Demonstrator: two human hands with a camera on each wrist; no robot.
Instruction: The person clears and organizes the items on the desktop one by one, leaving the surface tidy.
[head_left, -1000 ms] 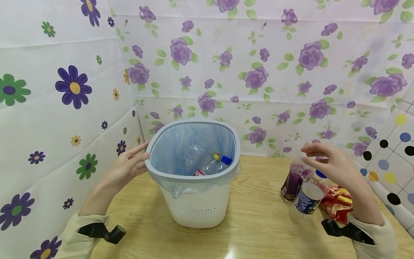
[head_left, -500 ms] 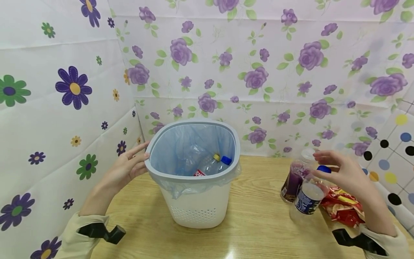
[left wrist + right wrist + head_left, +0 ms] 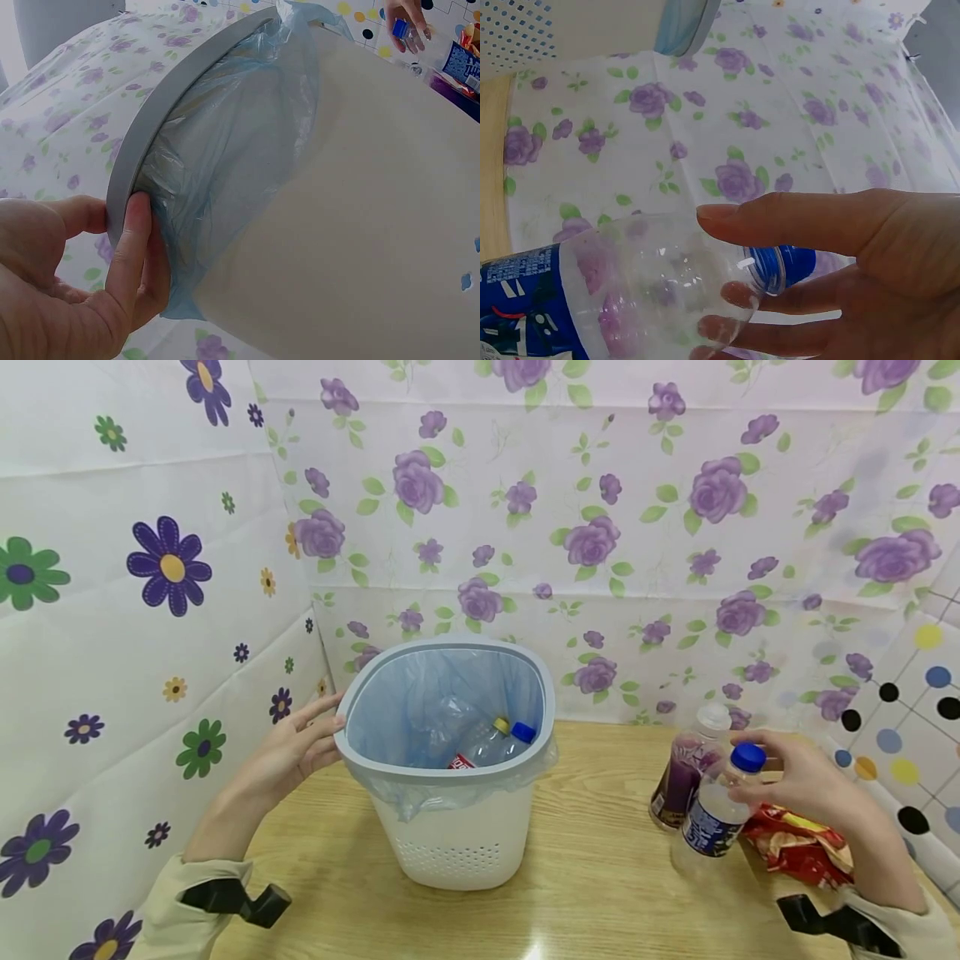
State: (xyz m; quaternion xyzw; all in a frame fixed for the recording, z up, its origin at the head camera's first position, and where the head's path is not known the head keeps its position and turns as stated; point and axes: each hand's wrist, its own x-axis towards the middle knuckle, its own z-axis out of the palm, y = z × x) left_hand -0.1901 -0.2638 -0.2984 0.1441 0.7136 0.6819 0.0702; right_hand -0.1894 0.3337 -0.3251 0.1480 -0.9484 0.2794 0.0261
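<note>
A white trash bin point(image 3: 457, 847) with a grey-blue rim and a blue liner bag point(image 3: 225, 150) stands on the table. At its left side my left hand point(image 3: 288, 750) holds the rim between thumb and fingers. To the right, a clear plastic bottle point(image 3: 708, 831) with a blue cap point(image 3: 747, 757) and blue label stands upright. My right hand point(image 3: 806, 777) is around its neck, thumb on the near side and fingers behind, not visibly closed on it. In the right wrist view, fingertips point(image 3: 716, 327) show through the clear plastic.
A purple-labelled bottle point(image 3: 678, 777) with a white cap stands just behind the clear one. A red snack packet point(image 3: 798, 847) lies under my right forearm. Plastic bottles point(image 3: 491, 747) lie inside the bin. Patterned sheets point(image 3: 585, 543) rise behind and at both sides.
My right hand has moved right and down from above the bottles to the clear bottle's neck. The left hand stays at the bin's rim. The bottles have not moved.
</note>
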